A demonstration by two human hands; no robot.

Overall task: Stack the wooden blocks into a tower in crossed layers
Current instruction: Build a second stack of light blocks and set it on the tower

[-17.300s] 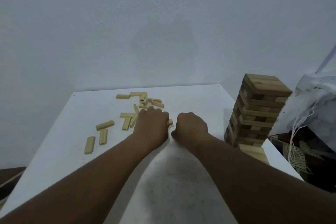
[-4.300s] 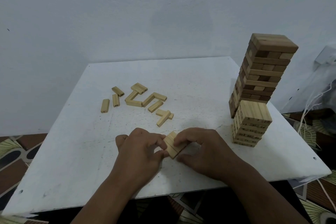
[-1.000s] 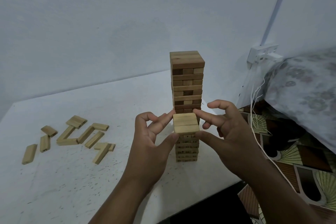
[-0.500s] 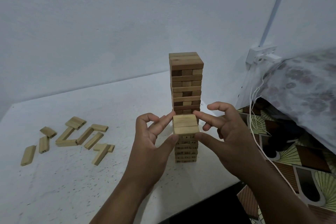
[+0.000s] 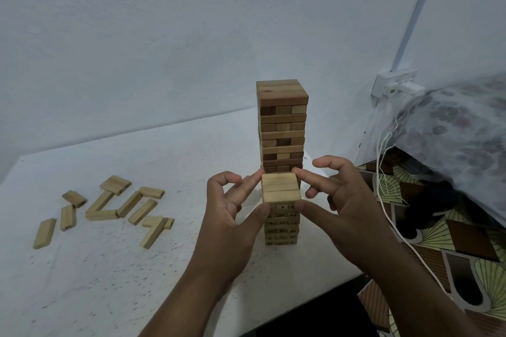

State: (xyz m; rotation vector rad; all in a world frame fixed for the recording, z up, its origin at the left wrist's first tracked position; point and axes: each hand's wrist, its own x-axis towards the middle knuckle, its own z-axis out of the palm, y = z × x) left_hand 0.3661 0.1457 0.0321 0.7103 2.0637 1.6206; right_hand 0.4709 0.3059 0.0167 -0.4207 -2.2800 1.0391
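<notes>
A short tower of pale wooden blocks (image 5: pixel 281 224) stands in crossed layers near the table's right front. Its top layer (image 5: pixel 279 187) is a flat set of blocks side by side. My left hand (image 5: pixel 232 216) pinches that layer from the left with thumb and forefinger. From the right, my right hand (image 5: pixel 336 200) pinches it the same way. Several loose blocks (image 5: pixel 120 208) lie scattered on the table's left part. Behind the short tower a taller, darker block tower (image 5: pixel 282 128) stands.
The white table (image 5: pixel 123 268) ends close to the right of the towers. Beyond that edge are a patterned floor (image 5: pixel 451 249), a white cable (image 5: pixel 388 216), a wall socket (image 5: pixel 394 85) and a flowered cloth (image 5: pixel 462 128). A pale wall rises behind the table.
Over the last second my hands stay at the top layer of the short tower with little movement. Earlier, they gathered blocks at the table's front and carried them over here.
</notes>
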